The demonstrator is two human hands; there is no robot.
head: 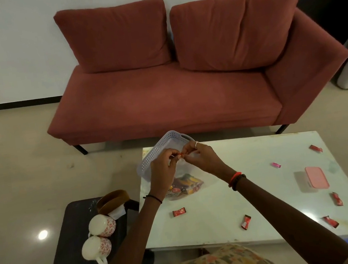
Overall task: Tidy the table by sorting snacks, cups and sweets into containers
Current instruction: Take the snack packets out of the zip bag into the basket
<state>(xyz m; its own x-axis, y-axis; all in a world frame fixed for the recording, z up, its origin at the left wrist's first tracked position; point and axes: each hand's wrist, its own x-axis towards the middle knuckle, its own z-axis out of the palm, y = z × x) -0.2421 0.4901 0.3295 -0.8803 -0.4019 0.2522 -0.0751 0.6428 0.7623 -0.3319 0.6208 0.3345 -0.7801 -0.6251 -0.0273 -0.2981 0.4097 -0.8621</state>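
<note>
Head cam looks down at both hands meeting above the far left corner of the white tabletop (235, 201). Left hand (162, 167) and right hand (204, 158) have their fingers (173, 154) pinched together on something tiny and orange-red (180, 154) at the top of a clear plastic bag (186, 175), so both sets of fingers are closed tight on that bit; can't tell if it's a tie or a seal. The bag hangs straight below the fingers with its bottom on the tabletop, and there's a bunch of colourful snack packets (185, 186) inside. Just behind the fingers sits a pale lavender perforated basket (160, 149), tilted at the table edge. Loose red sweets are scattered nearer the person than the fingers: one (179, 212) below the left wrist, another (246, 222) further toward the right, three more off to the right side (315, 148) (337, 198) (331, 221). A small pink sweet (276, 165) lies right of the right wrist. Further right is a clear box with a pink lid (317, 180). Down-left of the fingers, off the table, a dark stool (72, 244) carries two white floral cups (102, 225) (96, 248) lying on their sides, plus a brown bowl (113, 199).
</note>
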